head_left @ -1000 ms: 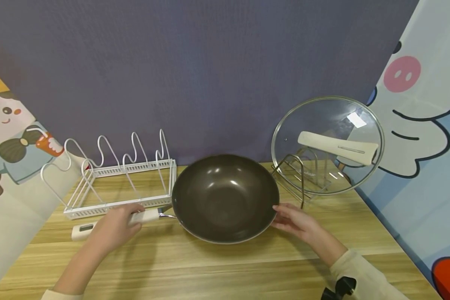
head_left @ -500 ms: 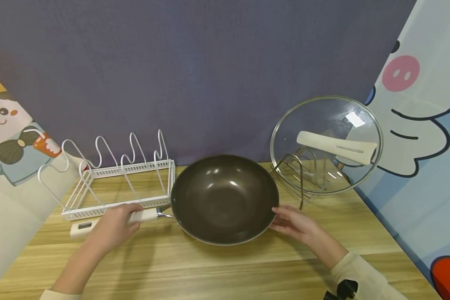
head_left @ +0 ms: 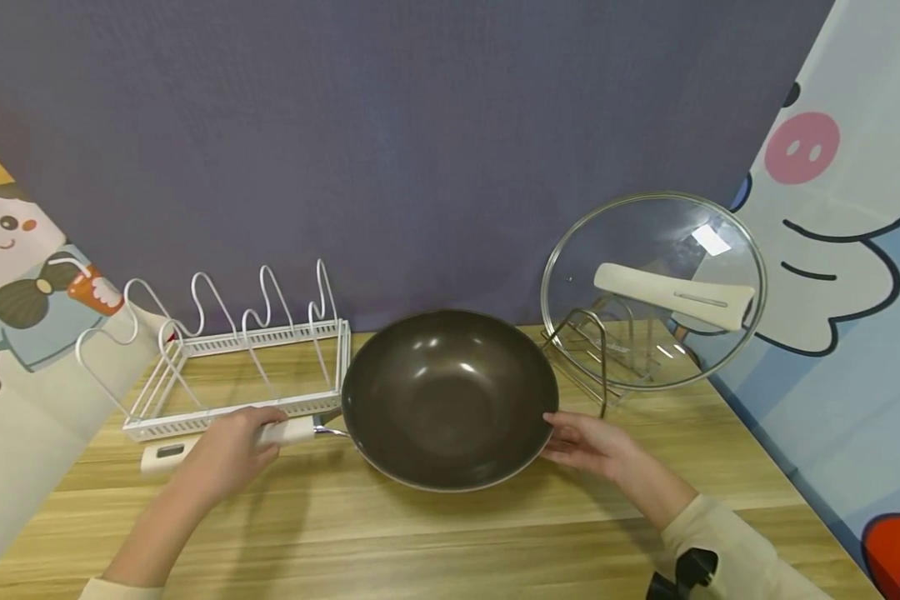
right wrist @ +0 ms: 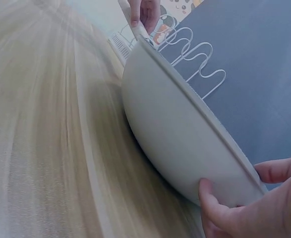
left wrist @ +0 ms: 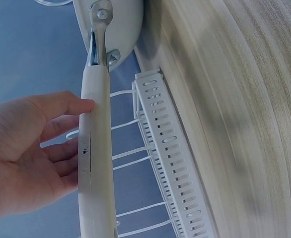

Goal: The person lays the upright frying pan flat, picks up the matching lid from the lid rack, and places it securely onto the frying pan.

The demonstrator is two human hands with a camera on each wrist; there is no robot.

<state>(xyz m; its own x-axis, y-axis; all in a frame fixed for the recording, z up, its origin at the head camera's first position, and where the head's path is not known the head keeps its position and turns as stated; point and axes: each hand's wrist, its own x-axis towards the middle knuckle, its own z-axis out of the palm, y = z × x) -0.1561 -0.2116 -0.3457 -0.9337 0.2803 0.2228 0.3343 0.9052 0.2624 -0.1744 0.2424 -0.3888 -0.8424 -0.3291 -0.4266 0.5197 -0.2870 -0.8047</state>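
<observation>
A dark brown wok (head_left: pixel 450 392) with a pale outer wall (right wrist: pixel 180 119) is tilted in the middle of the wooden table, its inside facing me. Its long cream handle (left wrist: pixel 97 148) points left, and my left hand (head_left: pixel 228 458) holds it by the middle. On the opposite side, my right hand (head_left: pixel 588 446) grips the wok's edge, the thumb at the rim and other fingers against the outer wall. Whether the wok's base touches the table cannot be told. Behind the handle stands a white wire rack (head_left: pixel 240 367) with several curved dividers.
At the right, a glass lid (head_left: pixel 652 225) with a cream handle (head_left: pixel 675 296) leans upright in a small metal stand (head_left: pixel 603 358), close to the wok's rim. A dark blue-grey backdrop (head_left: pixel 420 150) rises behind the table (head_left: pixel 435 550). Cartoon-printed panels flank both sides.
The whole view has shifted very slightly since the first frame. Both hands keep the same hold, and the wok stays in the same tilted pose.
</observation>
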